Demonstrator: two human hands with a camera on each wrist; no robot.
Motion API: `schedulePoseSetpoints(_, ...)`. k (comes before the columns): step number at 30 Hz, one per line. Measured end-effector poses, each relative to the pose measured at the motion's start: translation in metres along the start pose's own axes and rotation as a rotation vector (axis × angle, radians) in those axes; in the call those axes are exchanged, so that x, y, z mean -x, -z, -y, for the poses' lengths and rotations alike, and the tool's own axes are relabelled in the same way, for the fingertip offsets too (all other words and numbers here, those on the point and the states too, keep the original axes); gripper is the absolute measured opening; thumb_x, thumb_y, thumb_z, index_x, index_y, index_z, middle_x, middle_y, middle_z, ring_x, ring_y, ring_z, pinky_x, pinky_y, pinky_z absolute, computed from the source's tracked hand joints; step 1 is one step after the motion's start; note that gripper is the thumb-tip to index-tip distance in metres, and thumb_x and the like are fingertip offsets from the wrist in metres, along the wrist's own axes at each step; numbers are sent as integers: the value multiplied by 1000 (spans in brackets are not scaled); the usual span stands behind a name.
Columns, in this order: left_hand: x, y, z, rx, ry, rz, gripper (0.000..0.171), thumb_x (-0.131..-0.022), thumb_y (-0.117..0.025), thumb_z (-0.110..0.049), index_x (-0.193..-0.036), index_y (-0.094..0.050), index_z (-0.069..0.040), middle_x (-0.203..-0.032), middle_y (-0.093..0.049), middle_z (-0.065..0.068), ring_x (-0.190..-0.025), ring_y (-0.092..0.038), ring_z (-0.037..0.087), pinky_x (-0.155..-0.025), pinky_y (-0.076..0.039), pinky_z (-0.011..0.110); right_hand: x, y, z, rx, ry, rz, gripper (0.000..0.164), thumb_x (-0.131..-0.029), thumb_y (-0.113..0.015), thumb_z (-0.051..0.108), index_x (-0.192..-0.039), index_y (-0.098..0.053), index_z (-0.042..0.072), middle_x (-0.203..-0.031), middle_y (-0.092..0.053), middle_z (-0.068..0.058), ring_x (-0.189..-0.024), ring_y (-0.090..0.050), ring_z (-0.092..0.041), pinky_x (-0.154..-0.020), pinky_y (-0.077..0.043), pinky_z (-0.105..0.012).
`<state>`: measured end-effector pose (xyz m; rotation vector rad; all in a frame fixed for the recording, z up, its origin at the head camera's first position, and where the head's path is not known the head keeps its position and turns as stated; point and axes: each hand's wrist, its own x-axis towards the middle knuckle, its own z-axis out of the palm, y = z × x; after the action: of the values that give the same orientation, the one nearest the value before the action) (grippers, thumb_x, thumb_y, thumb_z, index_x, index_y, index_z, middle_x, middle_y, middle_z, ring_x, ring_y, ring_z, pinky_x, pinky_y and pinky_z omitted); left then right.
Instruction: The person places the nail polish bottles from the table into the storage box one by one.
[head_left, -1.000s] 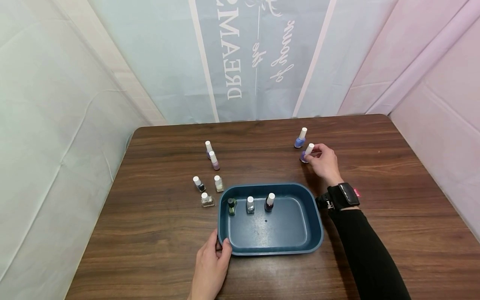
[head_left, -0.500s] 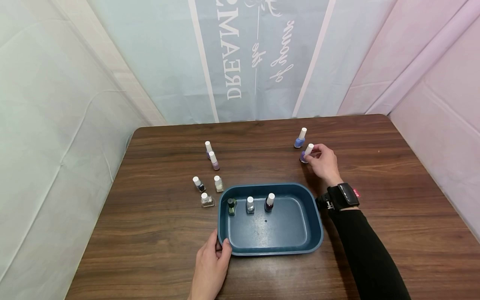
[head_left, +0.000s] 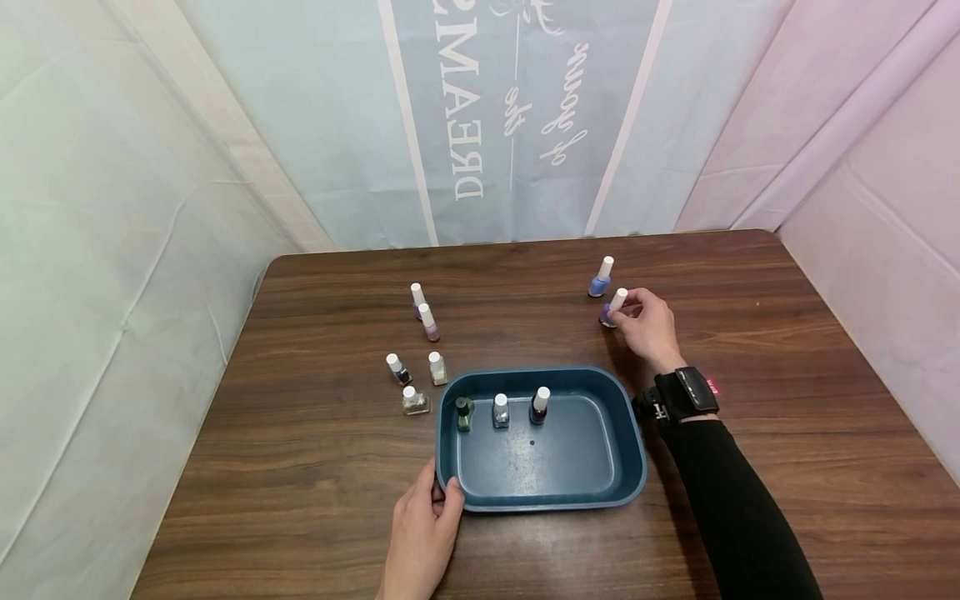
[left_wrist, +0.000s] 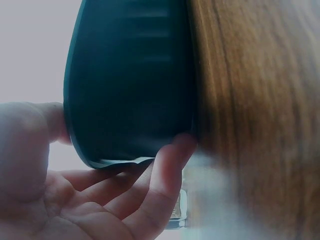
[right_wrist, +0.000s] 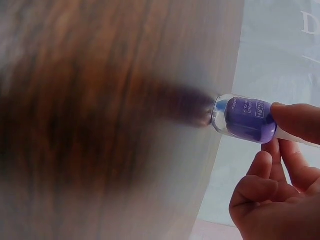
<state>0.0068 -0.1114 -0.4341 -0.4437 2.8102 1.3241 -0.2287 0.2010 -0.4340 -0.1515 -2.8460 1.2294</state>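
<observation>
1. Across a brown table [head_left: 300,483], before a pale curtain [head_left: 345,108], worked with both hands at once.
2. Pinched the purple bottle [right_wrist: 250,119] with the right hand [head_left: 651,329], thumb by the base of the white cap, fingers opposite; found it upright toward the table's far right, seemingly touching down, near the blue bottle [head_left: 598,285] and beyond the tray [head_left: 570,467].
3. Gripped the tray's near left corner with the left hand [head_left: 422,529], thumb at the rim, fingers round the outer wall.
4. Called, in judgement, for a firm pinch on slick glass, a straight lift clear of the blue bottle, and a steady tray; risked, with a loose or sideways pull, a slip or a knock.
5. Counted in the tray, in a row, a green bottle [head_left: 463,417], a silver bottle [head_left: 501,413] and a dark bottle [head_left: 538,410]; saw five more bottles [head_left: 438,371] left of the tray.
6. Read, probably, "NAIL POLISH" on the purple label, with a boxed name perhaps ending "DAN"; could not settle its start.
7. Read mirrored "DREAM" on the curtain, plus a cut-off letter; could not read the red tag [head_left: 713,386].
</observation>
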Motion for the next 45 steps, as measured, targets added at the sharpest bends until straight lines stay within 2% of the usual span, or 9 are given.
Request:
schedulePoseSetpoints(7,-1,1,-2,5,7,16,23,-91,-59,-17,-113,-64,-12,-80,-67,-5,-65,-57,-4,-61,-49,17,0,1,-1,2,18,-3,33,-93,-61,16,-120,-55,-2,-112,-60,-21,-91,-51,-30,-68,-40,-33)
schedulePoseSetpoints(14,-1,1,-2,-1,7,17,24,-91,-59,-18,-114,-64,-12,-81,-67,-5,-65,-58,-3,-61,-49,17,1,0,-1,10,48,-41,30,-92,-62,15,-116,-57,-2,-107,-63,-20,-87,-53,-28,-66,-40,-32)
schedulePoseSetpoints(30,0,1,-2,-15,15,7,27,-91,-59,-18,-117,-64,-11,-81,-68,-4,-65,-58,-4,-62,-50,18,7,3,4,4,84,-66,30,-93,-62,18,-116,-57,-1,-109,-60,-19,-89,-49,-29,-71,-36,-34)
schedulePoseSetpoints(41,1,0,-2,-14,-6,-2,26,-91,-59,-17,-115,-64,-10,-81,-68,-4,-65,-58,-4,-62,-50,19,13,5,11,-1,130,-85,29,-91,-65,21,-110,-59,1,-100,-61,-18,-84,-49,-27,-69,-36,-34)
schedulePoseSetpoints(45,0,0,-2,-10,9,5,26,-91,-59,-18,-116,-64,-11,-81,-68,-4,-65,-59,-4,-62,-50,18,15,6,13,-1,146,-94,29,-90,-67,24,-108,-60,2,-94,-63,-16,-81,-49,-24,-66,-36,-32)
